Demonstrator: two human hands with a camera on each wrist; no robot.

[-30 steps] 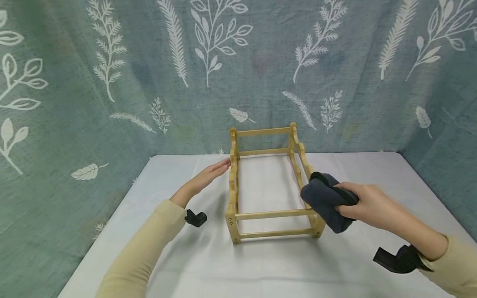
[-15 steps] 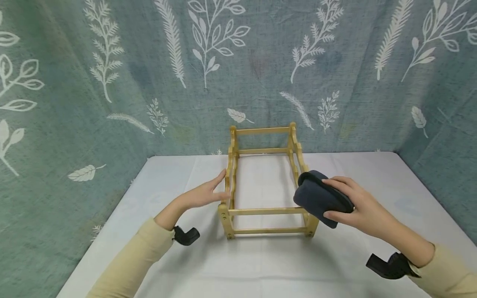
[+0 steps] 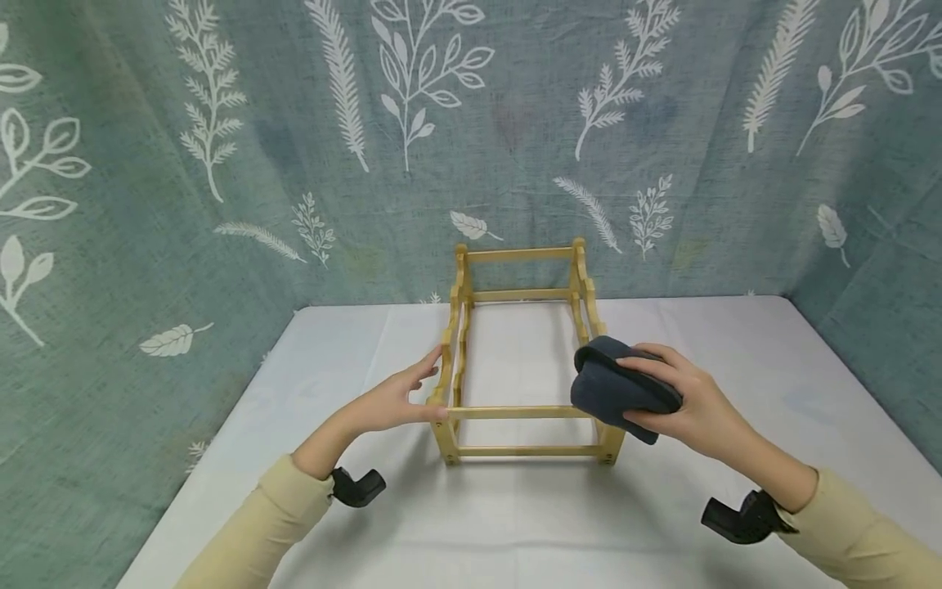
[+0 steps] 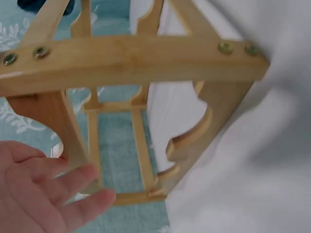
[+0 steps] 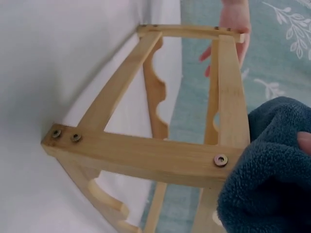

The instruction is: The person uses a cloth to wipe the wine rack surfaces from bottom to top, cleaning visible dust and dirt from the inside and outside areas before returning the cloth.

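Note:
A light wooden rack with scalloped side rails stands on the white-covered table. My right hand grips a folded dark blue towel at the rack's near right corner. Fluffy pile shows on the towel in the right wrist view, where it overlaps the frame's corner; whether it presses there I cannot tell. My left hand is at the left rail near the front, thumb and fingers spread and extended, seemingly touching the wood. In the left wrist view, the left hand's fingers lie loosely beside a scalloped rail.
A white cloth covers the table. Green-blue curtains with white leaf prints enclose the back and sides. Black camera mounts are strapped to both wrists. Screw heads show on the rack's end bar.
My left hand has come nearer along the left rail, its thumb spreading from the fingers. The right hand and towel have moved left. The rack's near end has shifted slightly left.

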